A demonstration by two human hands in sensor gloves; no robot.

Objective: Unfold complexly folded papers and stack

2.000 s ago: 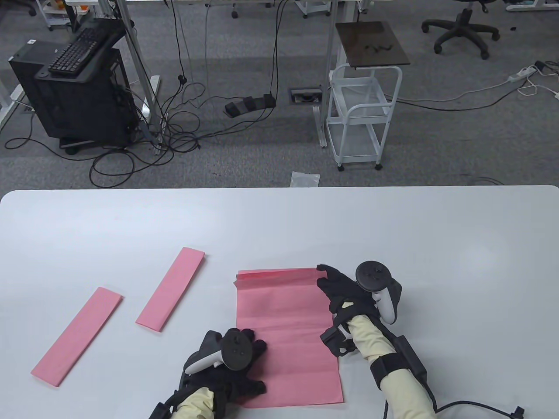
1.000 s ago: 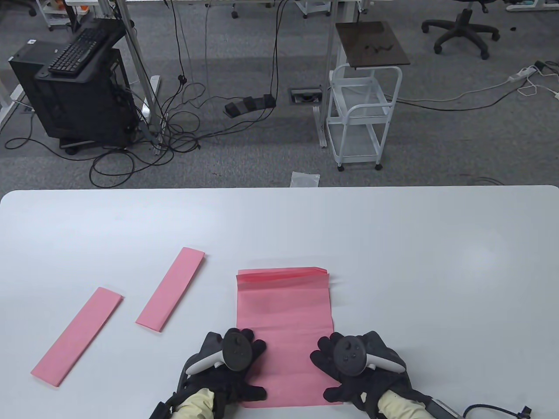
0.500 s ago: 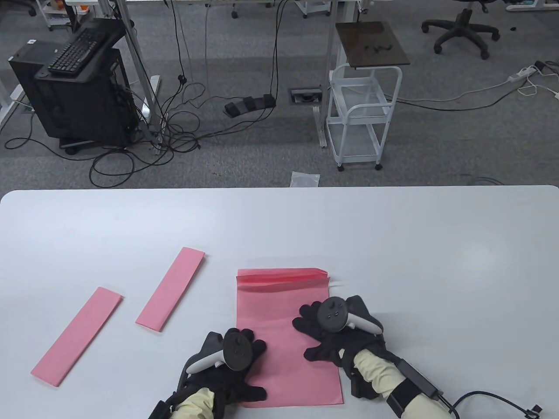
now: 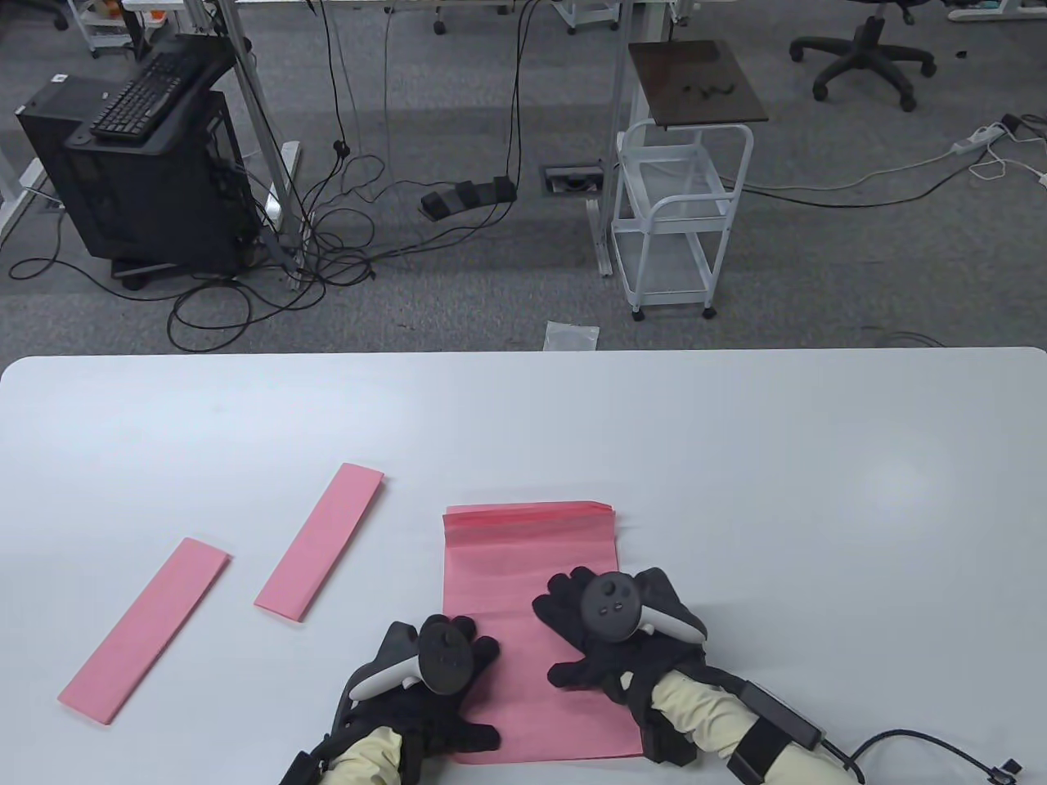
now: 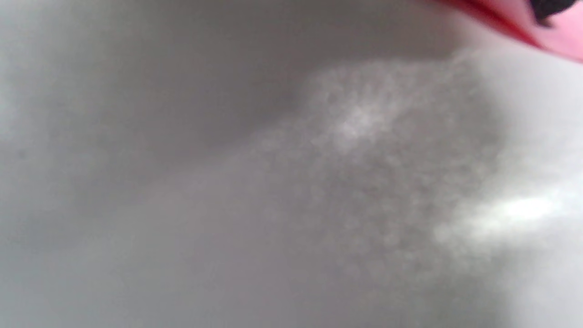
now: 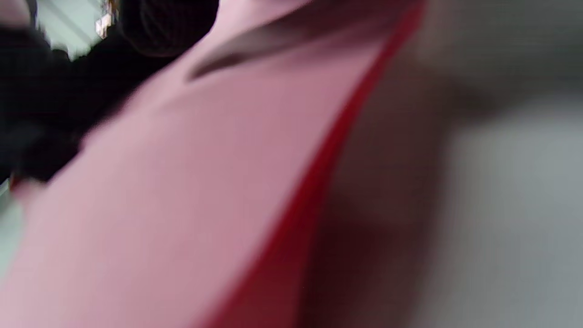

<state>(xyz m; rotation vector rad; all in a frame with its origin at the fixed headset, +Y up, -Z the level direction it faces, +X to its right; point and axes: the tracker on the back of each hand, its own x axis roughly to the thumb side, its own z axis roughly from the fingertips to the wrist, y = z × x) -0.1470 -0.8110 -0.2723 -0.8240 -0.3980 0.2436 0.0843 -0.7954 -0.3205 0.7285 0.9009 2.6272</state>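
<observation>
A large pink sheet (image 4: 523,564) lies partly unfolded on the white table (image 4: 736,458), with several pleats still bunched along its far edge (image 4: 532,515). My left hand (image 4: 446,687) rests flat, fingers spread, on the sheet's near left part. My right hand (image 4: 609,634) lies flat, fingers spread, on the sheet's right side, further up. The right wrist view shows the pink sheet (image 6: 182,182) close up and blurred. Two folded pink strips (image 4: 321,541) (image 4: 146,630) lie to the left.
The table's far edge (image 4: 523,353) borders grey carpet. A white cart (image 4: 679,221) and cables stand on the floor beyond. A black cable (image 4: 924,748) trails from my right forearm at the table's near right.
My right hand left the sheet's far right corner, came back to the near edge, then slid up and left over the sheet. The raised pleats now lie flatter. My left hand stayed put.
</observation>
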